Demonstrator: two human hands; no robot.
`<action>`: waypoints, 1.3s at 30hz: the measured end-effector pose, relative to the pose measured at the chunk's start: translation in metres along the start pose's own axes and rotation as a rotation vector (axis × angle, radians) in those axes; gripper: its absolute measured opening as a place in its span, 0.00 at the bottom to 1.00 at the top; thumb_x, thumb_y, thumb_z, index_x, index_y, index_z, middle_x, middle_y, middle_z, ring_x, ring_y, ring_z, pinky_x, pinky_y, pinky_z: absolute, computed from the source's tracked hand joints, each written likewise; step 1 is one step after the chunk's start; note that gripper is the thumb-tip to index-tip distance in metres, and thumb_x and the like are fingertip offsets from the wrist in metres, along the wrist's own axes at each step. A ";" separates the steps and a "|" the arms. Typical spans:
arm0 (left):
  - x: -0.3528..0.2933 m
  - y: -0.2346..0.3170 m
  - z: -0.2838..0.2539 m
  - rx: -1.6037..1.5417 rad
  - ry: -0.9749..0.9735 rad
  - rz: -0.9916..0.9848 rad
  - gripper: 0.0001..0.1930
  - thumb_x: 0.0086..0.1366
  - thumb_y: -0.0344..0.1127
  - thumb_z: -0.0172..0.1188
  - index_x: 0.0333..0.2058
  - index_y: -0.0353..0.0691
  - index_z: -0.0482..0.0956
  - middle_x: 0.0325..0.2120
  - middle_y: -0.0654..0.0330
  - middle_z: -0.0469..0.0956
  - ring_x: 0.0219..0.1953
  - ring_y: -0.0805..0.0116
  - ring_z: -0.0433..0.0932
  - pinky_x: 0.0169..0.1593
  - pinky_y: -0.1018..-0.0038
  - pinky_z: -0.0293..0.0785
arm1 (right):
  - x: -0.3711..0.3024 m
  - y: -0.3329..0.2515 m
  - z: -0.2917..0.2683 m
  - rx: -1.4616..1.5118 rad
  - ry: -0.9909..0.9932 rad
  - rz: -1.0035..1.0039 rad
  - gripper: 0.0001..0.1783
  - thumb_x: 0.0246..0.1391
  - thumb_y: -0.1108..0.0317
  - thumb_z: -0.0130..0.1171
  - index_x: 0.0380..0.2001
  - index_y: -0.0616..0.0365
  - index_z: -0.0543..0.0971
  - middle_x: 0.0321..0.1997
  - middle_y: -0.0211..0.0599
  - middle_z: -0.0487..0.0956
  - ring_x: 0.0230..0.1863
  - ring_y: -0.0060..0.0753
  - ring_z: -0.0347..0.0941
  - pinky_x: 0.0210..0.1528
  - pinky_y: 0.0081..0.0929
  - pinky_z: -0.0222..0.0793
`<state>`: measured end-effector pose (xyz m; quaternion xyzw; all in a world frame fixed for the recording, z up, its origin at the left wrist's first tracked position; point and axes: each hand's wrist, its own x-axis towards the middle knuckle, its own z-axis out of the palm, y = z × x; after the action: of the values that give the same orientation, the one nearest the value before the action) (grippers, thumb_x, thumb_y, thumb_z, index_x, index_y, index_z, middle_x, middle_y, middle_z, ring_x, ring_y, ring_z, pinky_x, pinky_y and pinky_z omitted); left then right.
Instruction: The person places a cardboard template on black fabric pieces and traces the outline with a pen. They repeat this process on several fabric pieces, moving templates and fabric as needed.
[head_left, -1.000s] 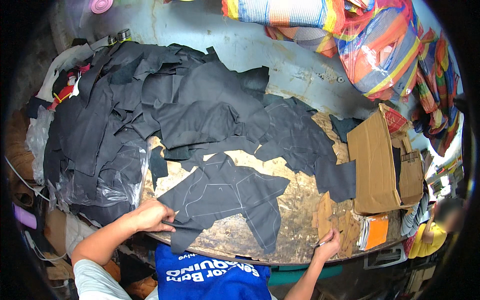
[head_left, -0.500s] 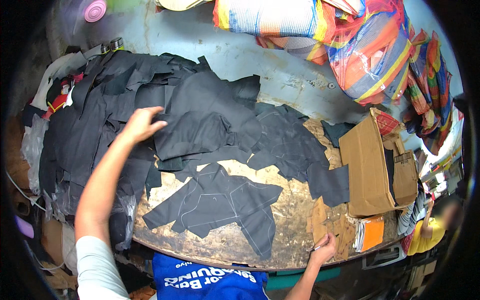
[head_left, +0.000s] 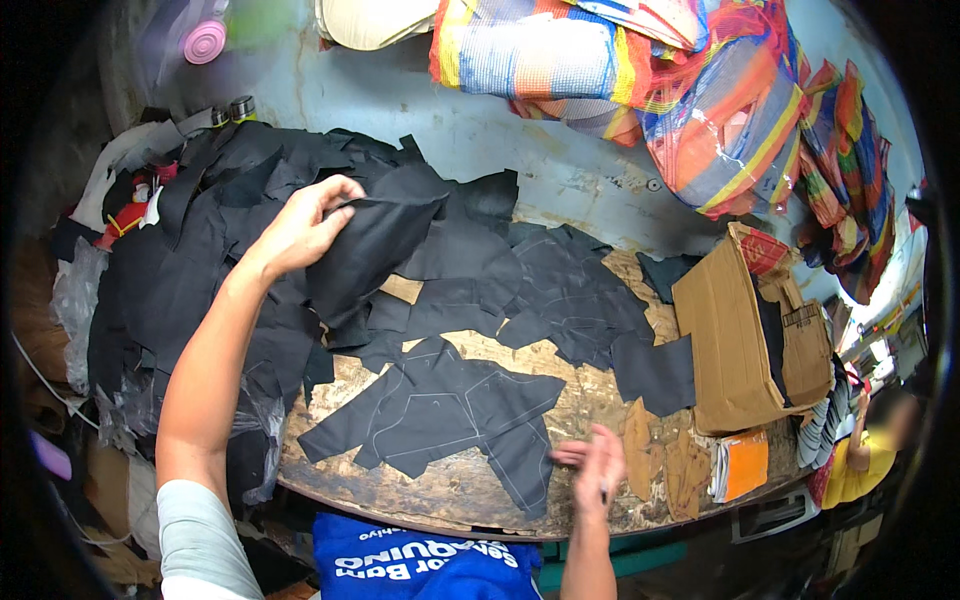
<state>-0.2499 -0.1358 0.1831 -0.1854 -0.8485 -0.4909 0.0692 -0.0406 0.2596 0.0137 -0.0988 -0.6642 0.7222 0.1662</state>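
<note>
My left hand (head_left: 312, 222) grips the upper edge of a black sheet of fabric or leather (head_left: 385, 240), which is lifted and folded over. A heap of similar black pieces (head_left: 150, 290) lies under and around it. At the front of the worktable, a black piece with pale outlines drawn on it (head_left: 430, 410) lies flat. Just right of that piece is my right hand (head_left: 596, 468), slightly blurred, fingers stretched to the left. A pen (head_left: 603, 494) appears to be tucked in it, only a small dark end showing. More outlined black pieces (head_left: 570, 285) lie farther back.
Brown flat templates (head_left: 640, 450) lie on the worn wooden table (head_left: 460, 495), beside a stack with an orange cover (head_left: 745, 465). An open cardboard box (head_left: 725, 350) stands at right. Striped mesh bundles (head_left: 720, 130) hang above. A person in yellow (head_left: 868, 460) is at far right.
My left hand has closed on a black sheet and raised its edge, baring some table beneath. My right hand has moved left from the brown templates toward the outlined piece.
</note>
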 end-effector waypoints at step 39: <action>-0.124 -0.007 0.089 0.004 -0.564 -0.224 0.13 0.55 0.27 0.60 0.41 0.35 0.80 0.34 0.54 0.81 0.41 0.67 0.77 0.49 0.75 0.69 | -0.045 -0.018 0.043 0.417 -0.155 0.243 0.28 0.41 0.83 0.60 0.50 0.67 0.70 0.45 0.42 0.77 0.45 0.30 0.74 0.50 0.26 0.69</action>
<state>-0.1324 -0.0926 0.0952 -0.2197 -0.8503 -0.4230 -0.2234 -0.0124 0.2046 0.0319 -0.0856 -0.4950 0.8636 0.0436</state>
